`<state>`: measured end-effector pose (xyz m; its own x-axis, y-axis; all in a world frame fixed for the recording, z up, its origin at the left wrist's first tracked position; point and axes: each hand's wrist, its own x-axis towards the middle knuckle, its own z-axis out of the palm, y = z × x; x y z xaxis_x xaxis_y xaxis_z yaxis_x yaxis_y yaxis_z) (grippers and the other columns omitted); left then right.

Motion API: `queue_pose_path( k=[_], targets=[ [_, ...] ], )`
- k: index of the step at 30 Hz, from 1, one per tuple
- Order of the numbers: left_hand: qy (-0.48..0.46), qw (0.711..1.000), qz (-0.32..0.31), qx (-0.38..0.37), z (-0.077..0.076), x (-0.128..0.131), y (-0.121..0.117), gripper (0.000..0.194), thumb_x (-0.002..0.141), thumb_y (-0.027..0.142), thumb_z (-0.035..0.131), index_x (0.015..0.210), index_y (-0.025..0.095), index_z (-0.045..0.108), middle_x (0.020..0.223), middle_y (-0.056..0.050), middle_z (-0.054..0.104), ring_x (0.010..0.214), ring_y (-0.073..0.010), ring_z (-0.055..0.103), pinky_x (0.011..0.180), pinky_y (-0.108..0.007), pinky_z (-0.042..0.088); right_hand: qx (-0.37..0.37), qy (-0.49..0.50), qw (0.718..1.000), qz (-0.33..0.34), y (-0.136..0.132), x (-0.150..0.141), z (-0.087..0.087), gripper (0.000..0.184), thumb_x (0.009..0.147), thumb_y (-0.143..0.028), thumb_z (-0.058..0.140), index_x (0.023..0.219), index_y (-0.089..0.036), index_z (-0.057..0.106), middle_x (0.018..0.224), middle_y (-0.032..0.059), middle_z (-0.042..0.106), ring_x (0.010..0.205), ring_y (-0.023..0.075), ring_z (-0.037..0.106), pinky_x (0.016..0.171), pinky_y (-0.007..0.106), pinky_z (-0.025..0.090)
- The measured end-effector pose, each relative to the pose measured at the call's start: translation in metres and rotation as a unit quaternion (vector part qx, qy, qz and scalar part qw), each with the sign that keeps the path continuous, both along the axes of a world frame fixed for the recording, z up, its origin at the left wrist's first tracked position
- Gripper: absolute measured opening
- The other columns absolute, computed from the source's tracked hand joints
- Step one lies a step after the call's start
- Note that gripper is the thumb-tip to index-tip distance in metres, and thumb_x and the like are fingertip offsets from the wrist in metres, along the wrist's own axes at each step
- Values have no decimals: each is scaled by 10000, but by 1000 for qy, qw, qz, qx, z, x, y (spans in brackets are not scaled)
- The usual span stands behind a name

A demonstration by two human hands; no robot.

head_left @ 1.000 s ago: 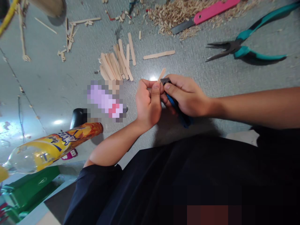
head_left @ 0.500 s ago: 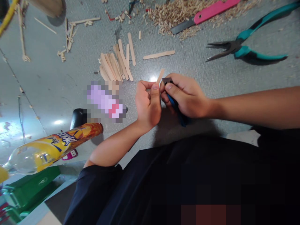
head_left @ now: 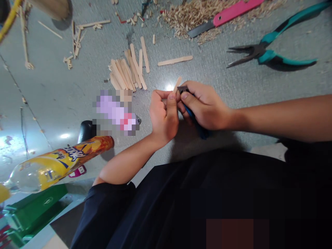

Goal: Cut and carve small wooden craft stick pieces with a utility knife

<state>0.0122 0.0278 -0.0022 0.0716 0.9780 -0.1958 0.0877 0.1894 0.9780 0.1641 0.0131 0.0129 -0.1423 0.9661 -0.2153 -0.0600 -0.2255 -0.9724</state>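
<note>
Left hand (head_left: pixel 163 114): almost closed, thumb and forefinger pinching a stick (head_left: pixel 177 84) low down; short grip likely for steadiness, upper end left free.
Right hand (head_left: pixel 207 105): wrapped round a blue-handled cutter (head_left: pixel 190 112), thumb up near the metal head, presumably for control. How far the cutter's mouth is open: can't tell.
Held stick: tilted, above the tabletop (head_left: pixel 207 67), cutter head right at it; actual contact can't tell.
Pile (head_left: pixel 120 74): sticks bunched roughly side by side beyond left hand, handy for reaching, it seems.
Loose stick (head_left: pixel 175 61): flat, apart from pile, beyond both hands.
Shavings (head_left: pixel 186 17): heaped at far side, knife (head_left: pixel 237 13) blade resting on them.
Pliers (head_left: pixel 258 51): right side, jaws apart, nobody holding; probably parked clear of the hands.
Purple item (head_left: pixel 114 109): between pile and bottle (head_left: pixel 70 157), pixelated, identity can't tell.
</note>
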Motion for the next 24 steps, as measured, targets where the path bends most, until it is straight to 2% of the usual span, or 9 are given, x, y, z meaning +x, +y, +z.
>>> queue_pose_path(
  k=[5,8,12,18,21,24],
  targets=[
    [-28,999,-16,9,-1,-1,1,511,1031,768,800,1003,301,592,704,45,692,609,-186,768,501,-304,516,-7,-7,1000,-11,-1,-2,1,331,1238,-290,560,910,-274,524,696,-50,575,508,127,543,504,337,423],
    [-31,999,-23,-4,-3,-1,2,547,1030,828,744,1013,307,581,707,24,728,635,-203,779,515,-321,526,-4,-11,1000,-13,-1,-2,0,326,1231,-237,517,909,-280,518,666,-55,572,499,133,544,499,340,425],
    [-22,1000,-19,-7,-3,-1,2,544,1038,823,741,1012,301,589,705,24,728,613,-200,760,521,-328,527,-2,-9,1000,-14,-2,-3,0,340,1245,-305,529,906,-280,519,654,-56,570,504,139,544,506,334,431],
    [-11,998,-17,53,-4,-3,2,519,1044,785,765,1010,290,615,731,45,685,544,-145,650,516,-311,486,-10,3,1000,-10,-1,-3,2,353,1239,-383,593,912,-287,502,670,-67,558,495,123,533,506,331,420],
    [-6,998,-18,63,-5,-3,3,509,1056,778,750,998,290,618,711,48,652,547,-145,630,539,-316,479,-2,-12,1000,-10,0,-3,2,410,1237,-486,612,895,-286,505,658,-64,561,503,131,526,506,335,416],
    [1,998,-18,63,-4,-3,4,521,1048,787,754,981,291,608,695,54,621,557,-150,631,544,-318,475,-1,-17,1000,-7,0,-3,1,429,1240,-519,608,894,-284,511,660,-58,565,502,131,523,506,339,419]
  ],
)
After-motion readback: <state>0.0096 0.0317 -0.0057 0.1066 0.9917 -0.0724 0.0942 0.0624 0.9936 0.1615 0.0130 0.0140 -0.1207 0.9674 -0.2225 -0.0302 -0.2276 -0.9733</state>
